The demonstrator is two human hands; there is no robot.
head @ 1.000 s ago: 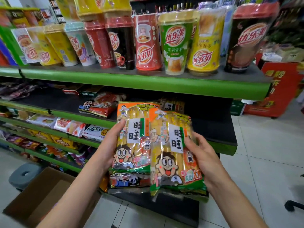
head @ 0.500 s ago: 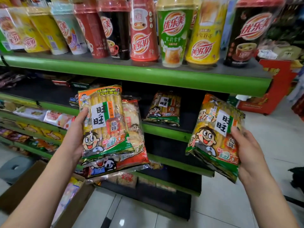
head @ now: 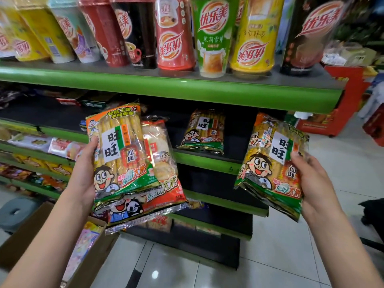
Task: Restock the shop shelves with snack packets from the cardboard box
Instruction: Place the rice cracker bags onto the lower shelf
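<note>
While one green packet (head: 202, 132) already lies on the middle shelf (head: 207, 159), the restocking looks barely begun. The left hand (head: 86, 175) grips two packets (head: 133, 163) at centre left, the right hand (head: 311, 181) clasps another (head: 270, 163), and more wait in the cardboard box (head: 37, 235), lower left.

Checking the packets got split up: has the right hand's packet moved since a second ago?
Yes. The right hand carried its packet rightward, past the packet on the shelf.

Packets (head: 122, 154) glossy crinkled plastic film, catching glare. Box (head: 22, 242) matt brown cardboard. Shelf edge (head: 187, 90) smooth green painted, deck matt dark. Cups (head: 214, 36) under shiny shrink-wrap. Floor (head: 276, 252) glossy pale tile, reflective.
</note>
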